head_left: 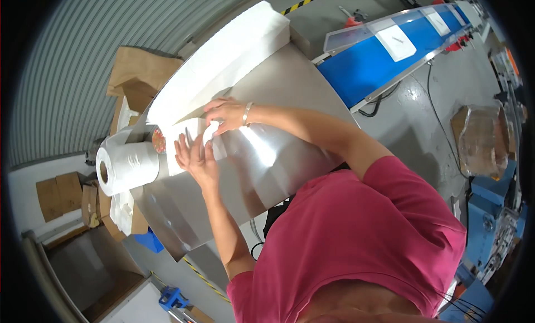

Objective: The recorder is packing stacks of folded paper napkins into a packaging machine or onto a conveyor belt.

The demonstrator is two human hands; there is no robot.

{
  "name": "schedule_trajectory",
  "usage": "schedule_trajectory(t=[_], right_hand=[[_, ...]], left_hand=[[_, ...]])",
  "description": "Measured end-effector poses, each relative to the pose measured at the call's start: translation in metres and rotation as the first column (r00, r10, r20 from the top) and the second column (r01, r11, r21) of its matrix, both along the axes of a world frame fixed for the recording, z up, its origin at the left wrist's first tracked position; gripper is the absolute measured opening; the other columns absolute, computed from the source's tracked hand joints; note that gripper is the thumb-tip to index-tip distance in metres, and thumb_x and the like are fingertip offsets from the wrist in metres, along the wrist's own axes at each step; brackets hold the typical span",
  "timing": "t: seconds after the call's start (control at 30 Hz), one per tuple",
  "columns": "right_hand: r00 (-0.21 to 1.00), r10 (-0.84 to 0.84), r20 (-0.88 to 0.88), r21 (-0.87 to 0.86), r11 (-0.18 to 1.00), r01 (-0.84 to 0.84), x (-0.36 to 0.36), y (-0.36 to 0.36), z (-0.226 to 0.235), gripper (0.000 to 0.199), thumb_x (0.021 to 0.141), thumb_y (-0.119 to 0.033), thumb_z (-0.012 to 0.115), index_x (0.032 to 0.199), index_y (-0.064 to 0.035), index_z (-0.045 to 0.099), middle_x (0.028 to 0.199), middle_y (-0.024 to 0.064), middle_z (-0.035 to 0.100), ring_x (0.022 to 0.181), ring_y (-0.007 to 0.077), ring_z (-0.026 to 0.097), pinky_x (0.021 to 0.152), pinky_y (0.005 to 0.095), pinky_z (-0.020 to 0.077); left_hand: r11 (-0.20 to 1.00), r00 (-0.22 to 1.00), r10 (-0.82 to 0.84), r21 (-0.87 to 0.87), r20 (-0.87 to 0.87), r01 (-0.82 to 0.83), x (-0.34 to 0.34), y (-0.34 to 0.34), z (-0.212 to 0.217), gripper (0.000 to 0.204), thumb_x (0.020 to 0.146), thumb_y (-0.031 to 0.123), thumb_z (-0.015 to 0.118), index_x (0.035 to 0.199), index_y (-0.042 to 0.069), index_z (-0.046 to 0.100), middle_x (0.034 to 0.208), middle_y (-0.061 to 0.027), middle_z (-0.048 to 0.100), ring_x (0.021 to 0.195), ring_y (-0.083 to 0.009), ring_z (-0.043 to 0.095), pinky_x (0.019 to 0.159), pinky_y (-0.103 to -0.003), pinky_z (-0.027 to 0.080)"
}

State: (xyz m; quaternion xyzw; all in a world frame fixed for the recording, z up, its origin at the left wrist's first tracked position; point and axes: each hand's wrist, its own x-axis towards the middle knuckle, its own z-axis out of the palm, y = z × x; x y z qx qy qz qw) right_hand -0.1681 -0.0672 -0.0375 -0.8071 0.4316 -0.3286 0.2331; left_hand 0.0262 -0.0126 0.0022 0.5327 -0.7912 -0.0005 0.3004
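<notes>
A: Surroundings on your remote feed?
B: I log a grey corrugated wall (72,100) at left, grey floor (426,114), black-and-yellow striped tape (309,1).
A: Furniture?
B: I note a metal table (298,81), a blue-belted conveyor (354,67) near its far right edge, blue machinery (486,214) at right.
A: Light?
B: I record bright glare (259,147) on the tabletop.
</notes>
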Motion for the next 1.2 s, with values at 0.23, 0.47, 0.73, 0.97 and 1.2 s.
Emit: schedule_trajectory(t=[0.23, 0.47, 0.73, 0.97, 1.2], right_hand=[[0.875, -0.269, 0.403, 0.517, 0.856, 0.025, -0.088, 0.06, -0.015, 0.061, 0.086, -0.048, 0.063, 0.118, 0.0022, 0.05, 0.113, 0.0179, 0.059, 0.108, 0.0278, 0.055, 0.094, 0.0385, 0.042], [0.566, -0.804, -0.184, 0.431, 0.452, 0.781, -0.288, 0.136, -0.019, 0.074, 0.079, -0.053, 0.068, 0.129, -0.0019, 0.051, 0.117, 0.0188, 0.062, 0.104, 0.0281, 0.062, 0.09, 0.0378, 0.047], [0.812, -0.559, -0.168, 0.157, 0.798, 0.582, -0.213, 0.098, 0.015, 0.022, 0.08, -0.023, 0.068, 0.095, -0.0078, 0.064, 0.08, 0.0077, 0.067, 0.072, 0.0235, 0.065, 0.068, 0.0338, 0.0513], [0.972, 0.031, 0.234, 0.307, 0.946, -0.104, -0.005, 0.007, 0.018, 0.057, 0.074, -0.016, 0.075, 0.125, -0.008, 0.05, 0.119, 0.0125, 0.054, 0.103, 0.0266, 0.057, 0.088, 0.0359, 0.0479], [0.971, 0.161, 0.176, 0.018, 0.986, -0.167, 0.001, -0.008, -0.01, 0.043, 0.077, -0.019, 0.072, 0.115, -0.0075, 0.055, 0.111, 0.0112, 0.059, 0.103, 0.0272, 0.056, 0.09, 0.0372, 0.0442]], left_hand=[[0.997, 1.0, 0.021, -0.076, -0.009, -0.022, 0.019, -0.006, 0.0, 0.038, 0.083, 0.009, 0.065, 0.121, 0.004, 0.058, 0.128, -0.0226, 0.052, 0.121, -0.042, 0.045, 0.098, -0.051, 0.038], [0.995, 0.996, 0.045, -0.082, -0.074, -0.051, 0.021, -0.006, -0.007, 0.031, 0.08, -0.003, 0.064, 0.109, 0.007, 0.066, 0.124, -0.0192, 0.055, 0.12, -0.0388, 0.048, 0.095, -0.045, 0.044], [0.99, 0.997, 0.073, -0.118, -0.037, -0.077, 0.015, -0.004, -0.005, 0.03, 0.076, 0.001, 0.066, 0.104, 0.011, 0.069, 0.127, -0.0132, 0.054, 0.124, -0.0383, 0.044, 0.103, -0.05, 0.033], [0.996, 0.999, 0.024, -0.09, -0.027, -0.026, 0.021, -0.007, -0.009, 0.027, 0.074, 0.003, 0.067, 0.098, 0.016, 0.071, 0.136, -0.0094, 0.048, 0.133, -0.0357, 0.034, 0.109, -0.052, 0.02], [0.99, 0.989, 0.136, -0.016, -0.066, -0.137, 0.028, -0.006, 0.005, 0.07, 0.078, 0.035, 0.074, 0.134, 0.004, 0.046, 0.143, -0.0248, 0.034, 0.134, -0.043, 0.026, 0.108, -0.056, 0.019]])
